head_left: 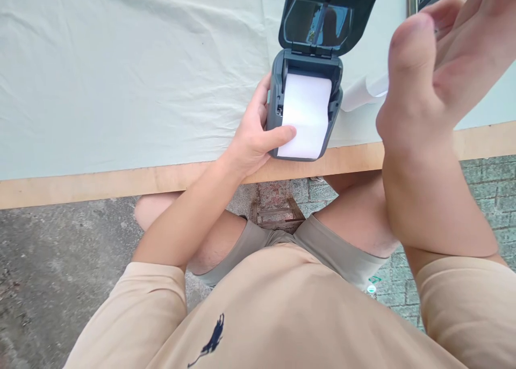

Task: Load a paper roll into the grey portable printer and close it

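Soft, even daylight, bright with barely any hard shadows. The printer lid (322, 22) throws back a glossy reflection. The raised right hand (435, 89), close to the lens, looks perhaps slightly blurred and stretched.

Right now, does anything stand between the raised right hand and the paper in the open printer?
Nothing visible between the right hand and the paper: the lid of the printer is tilted back. Only the thumb of the left hand lies on the paper's lower left edge.
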Tool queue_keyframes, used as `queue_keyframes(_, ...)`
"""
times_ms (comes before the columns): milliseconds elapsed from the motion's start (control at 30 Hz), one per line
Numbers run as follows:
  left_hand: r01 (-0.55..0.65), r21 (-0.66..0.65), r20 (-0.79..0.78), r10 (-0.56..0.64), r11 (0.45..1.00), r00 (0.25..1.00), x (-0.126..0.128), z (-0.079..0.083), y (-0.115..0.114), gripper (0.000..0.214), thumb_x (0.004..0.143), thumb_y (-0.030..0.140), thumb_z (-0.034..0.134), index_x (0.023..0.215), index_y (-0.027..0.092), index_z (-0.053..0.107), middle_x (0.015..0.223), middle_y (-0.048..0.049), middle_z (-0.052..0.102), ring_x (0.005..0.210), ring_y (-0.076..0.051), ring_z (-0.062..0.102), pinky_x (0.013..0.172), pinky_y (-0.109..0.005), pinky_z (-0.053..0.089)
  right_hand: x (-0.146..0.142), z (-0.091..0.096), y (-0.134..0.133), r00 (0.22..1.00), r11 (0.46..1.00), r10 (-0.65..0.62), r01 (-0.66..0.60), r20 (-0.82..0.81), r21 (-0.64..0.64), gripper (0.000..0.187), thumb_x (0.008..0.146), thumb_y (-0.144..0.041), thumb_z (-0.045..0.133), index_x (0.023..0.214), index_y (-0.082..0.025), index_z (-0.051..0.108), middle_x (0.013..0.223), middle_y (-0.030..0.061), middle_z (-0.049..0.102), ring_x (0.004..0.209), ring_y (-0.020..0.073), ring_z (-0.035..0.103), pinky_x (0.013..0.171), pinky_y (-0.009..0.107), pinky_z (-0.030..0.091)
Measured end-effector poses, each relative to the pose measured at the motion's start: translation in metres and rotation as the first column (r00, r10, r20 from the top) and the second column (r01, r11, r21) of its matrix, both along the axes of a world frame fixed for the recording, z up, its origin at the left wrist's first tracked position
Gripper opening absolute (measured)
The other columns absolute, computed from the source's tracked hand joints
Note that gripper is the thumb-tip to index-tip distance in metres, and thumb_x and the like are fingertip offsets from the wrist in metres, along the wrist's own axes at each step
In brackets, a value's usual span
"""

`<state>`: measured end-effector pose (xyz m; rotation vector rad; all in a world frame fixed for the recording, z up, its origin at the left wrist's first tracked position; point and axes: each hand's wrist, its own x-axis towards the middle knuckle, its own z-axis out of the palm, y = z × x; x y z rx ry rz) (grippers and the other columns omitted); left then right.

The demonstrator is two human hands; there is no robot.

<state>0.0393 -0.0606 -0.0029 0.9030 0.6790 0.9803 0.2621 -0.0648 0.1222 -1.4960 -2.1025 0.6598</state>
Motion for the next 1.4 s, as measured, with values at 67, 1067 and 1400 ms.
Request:
queue_keyframes(67, 0.011, -0.02, -0.009, -0.012, 1.0, 1.0, 0.0, 0.0, 0.0, 0.095, 0.06, 0.059, 0.096, 0.14, 0.029, 0.055, 0.126, -0.0093, 0.072, 0.147, -0.044, 0.06, 0.107, -0.051, 0.063, -0.002, -0.004, 0.001, 1.0, 1.0, -0.005, 0.005, -0.018, -0.002, 0.051, 0.094, -0.067, 0.067, 0.133, -0.036, 0.059, 0.131, 0.0073, 0.066, 0.142, 0.0387, 0.053, 0.098, 0.052, 0.057)
queue_keyframes(1067, -0.014, 0.125, 0.024, 0.011, 0.992, 1.0, -0.009, -0.003, 0.002, 0.067, 0.068, 0.048, 0.092, 0.126, 0.027, 0.067, 0.131, -0.0088, 0.076, 0.134, -0.039, 0.069, 0.109, -0.052, 0.061, -0.058, -0.054, -0.023, 0.977, 0.985, -0.069, 0.098, -0.2, 0.142, 0.059, 0.103, -0.046, 0.041, 0.157, -0.023, 0.034, 0.171, 0.0107, 0.043, 0.167, 0.0277, 0.031, 0.13, 0.049, 0.046)
queue_keyframes(1400, 0.061, -0.052, 0.068, -0.057, 0.997, 0.996, -0.004, 0.011, -0.001, 0.057, 0.082, 0.06, 0.074, 0.13, 0.029, 0.064, 0.133, -0.0098, 0.074, 0.124, -0.034, 0.075, 0.092, -0.046, 0.067, -0.044, -0.062, -0.006, 0.953, 0.998, -0.028, 0.009, -0.301, -0.065, 0.055, 0.099, -0.038, 0.057, 0.15, -0.033, 0.037, 0.164, 0.0051, 0.048, 0.144, 0.0227, 0.055, 0.117, 0.04, 0.054)
